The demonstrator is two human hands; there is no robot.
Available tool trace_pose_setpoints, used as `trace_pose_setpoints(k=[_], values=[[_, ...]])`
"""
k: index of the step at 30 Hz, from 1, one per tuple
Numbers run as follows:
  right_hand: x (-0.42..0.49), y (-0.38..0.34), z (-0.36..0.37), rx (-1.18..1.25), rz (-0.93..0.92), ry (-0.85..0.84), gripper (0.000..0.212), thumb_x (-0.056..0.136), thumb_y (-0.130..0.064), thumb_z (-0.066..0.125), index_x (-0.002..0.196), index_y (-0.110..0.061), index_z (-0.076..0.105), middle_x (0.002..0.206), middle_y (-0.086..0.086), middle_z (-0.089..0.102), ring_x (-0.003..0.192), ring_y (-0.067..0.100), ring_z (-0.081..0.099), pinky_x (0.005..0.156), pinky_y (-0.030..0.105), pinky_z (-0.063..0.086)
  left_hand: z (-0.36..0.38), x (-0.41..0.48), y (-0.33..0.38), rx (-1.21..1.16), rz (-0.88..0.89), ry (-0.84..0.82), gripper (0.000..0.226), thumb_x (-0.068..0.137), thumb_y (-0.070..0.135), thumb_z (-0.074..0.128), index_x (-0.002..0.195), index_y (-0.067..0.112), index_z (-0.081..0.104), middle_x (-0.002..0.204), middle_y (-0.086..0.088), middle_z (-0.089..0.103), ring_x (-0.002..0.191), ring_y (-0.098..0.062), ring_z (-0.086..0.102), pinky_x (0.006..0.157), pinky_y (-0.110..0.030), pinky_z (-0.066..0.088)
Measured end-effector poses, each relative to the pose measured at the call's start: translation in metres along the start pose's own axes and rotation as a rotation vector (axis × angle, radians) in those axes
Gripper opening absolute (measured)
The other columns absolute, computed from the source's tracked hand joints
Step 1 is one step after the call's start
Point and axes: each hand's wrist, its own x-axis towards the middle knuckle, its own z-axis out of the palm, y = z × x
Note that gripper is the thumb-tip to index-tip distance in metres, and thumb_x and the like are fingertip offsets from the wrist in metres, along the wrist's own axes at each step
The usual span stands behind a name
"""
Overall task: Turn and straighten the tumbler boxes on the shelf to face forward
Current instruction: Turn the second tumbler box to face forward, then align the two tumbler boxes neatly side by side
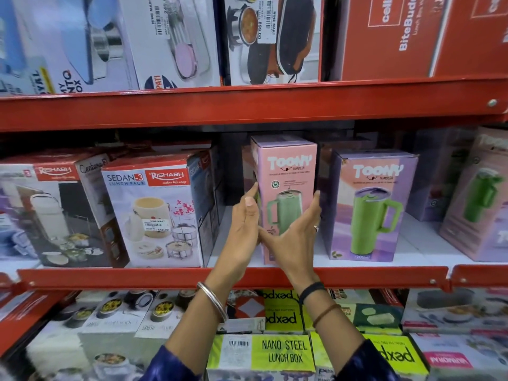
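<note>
A pink Toony tumbler box (pixel 288 171) stands upright on the middle shelf (pixel 236 276), its front turned slightly to the left. My left hand (pixel 244 229) presses flat against the box's left side. My right hand (pixel 297 237) grips its right edge, thumb across the lower front. A purple Toony tumbler box (pixel 371 204) stands just to the right, angled a little. Another pinkish tumbler box (pixel 478 204) leans at the far right, its face turned away, and a dark purple one (pixel 434 182) sits behind it.
Two Rishabh lunch pack boxes (pixel 156 213) stand to the left with a gap beside the pink box. A red shelf beam (pixel 247 108) runs overhead with boxed cookware above. Green lunch boxes (pixel 275 353) are stacked on the shelf below.
</note>
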Motion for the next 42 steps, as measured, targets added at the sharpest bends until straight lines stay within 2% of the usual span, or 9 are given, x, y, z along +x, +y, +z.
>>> trace_pose_setpoints(k=[4,8,14,17,20,23,28,35,42], values=[[0.009,0.006,-0.006,0.037,-0.015,0.044,0.124,0.055,-0.035,0.087,0.146,-0.011,0.007,0.148,0.011,0.027,0.137,0.021,0.023,0.113,0.036,0.023,-0.003,0.005,0.004,0.013,0.007,0.059,0.071,0.076,0.080,0.018,0.136,0.048,0.037,0.145,0.006,0.038,0.132,-0.019,0.043,0.106,-0.049,0.041],[0.012,0.006,-0.015,0.138,-0.021,-0.036,0.123,0.058,-0.032,0.087,0.147,-0.020,0.003,0.145,-0.007,0.022,0.132,0.004,0.018,0.111,0.024,0.018,-0.010,0.025,0.006,0.027,0.001,0.231,0.073,0.084,0.065,0.011,0.148,0.030,0.017,0.159,0.005,0.016,0.144,-0.011,0.015,0.120,-0.044,0.014],[0.027,0.011,-0.028,0.148,-0.068,-0.278,0.124,0.067,-0.041,0.078,0.146,-0.028,-0.016,0.159,0.004,-0.007,0.146,0.012,-0.002,0.114,0.033,0.011,-0.024,0.035,0.003,-0.143,-0.122,0.205,0.081,0.083,0.068,0.004,0.148,0.023,0.021,0.155,0.005,0.028,0.140,-0.015,0.031,0.118,-0.040,0.023],[0.033,0.016,-0.031,0.136,-0.100,-0.339,0.104,0.078,-0.045,0.063,0.146,-0.033,-0.015,0.158,-0.010,-0.013,0.139,-0.009,-0.010,0.107,0.010,0.005,-0.025,0.031,-0.001,-0.145,-0.119,0.202,0.071,0.091,0.058,-0.003,0.148,0.024,0.021,0.142,0.016,0.034,0.129,-0.008,0.037,0.106,-0.033,0.032],[0.034,0.026,-0.031,0.084,-0.158,-0.370,0.080,0.093,-0.039,0.050,0.148,-0.032,-0.007,0.158,-0.013,-0.011,0.136,-0.018,-0.010,0.104,-0.002,0.002,-0.028,0.027,-0.009,-0.139,-0.105,0.223,0.077,0.077,0.078,0.006,0.141,0.044,0.031,0.151,0.013,0.035,0.136,-0.016,0.037,0.111,-0.052,0.032],[0.035,0.041,-0.029,0.109,-0.095,-0.339,0.068,0.095,-0.030,0.049,0.150,-0.026,0.009,0.158,-0.010,0.013,0.140,-0.010,0.011,0.113,0.014,0.016,-0.026,0.021,-0.017,-0.129,-0.077,0.184,0.065,0.063,0.091,0.013,0.115,0.068,0.045,0.152,0.008,0.037,0.139,-0.023,0.034,0.107,-0.064,0.032],[0.034,0.062,-0.023,0.098,-0.015,-0.292,0.060,0.092,-0.031,0.054,0.146,-0.028,0.028,0.151,-0.002,0.039,0.138,0.013,0.036,0.113,0.045,0.035,-0.019,0.013,-0.024,-0.134,-0.081,0.119,0.065,0.053,0.096,0.015,0.108,0.075,0.043,0.155,0.008,0.030,0.143,-0.025,0.026,0.111,-0.065,0.024],[0.026,0.074,-0.019,0.087,0.050,-0.241,0.040,0.090,-0.027,0.058,0.130,-0.024,0.050,0.127,0.005,0.061,0.118,0.021,0.057,0.101,0.047,0.047,-0.019,0.011,-0.040,-0.087,-0.096,0.087,0.065,0.057,0.095,0.017,0.114,0.072,0.039,0.156,0.007,0.028,0.143,-0.022,0.027,0.114,-0.061,0.023],[0.021,0.074,-0.021,0.125,0.043,-0.222,0.052,0.091,-0.028,0.056,0.140,-0.022,0.039,0.141,-0.002,0.048,0.129,0.016,0.047,0.107,0.034,0.039,-0.017,0.006,-0.046,0.011,-0.048,0.094,0.064,0.065,0.091,0.019,0.125,0.070,0.028,0.158,0.013,0.021,0.145,-0.013,0.020,0.117,-0.056,0.020]])
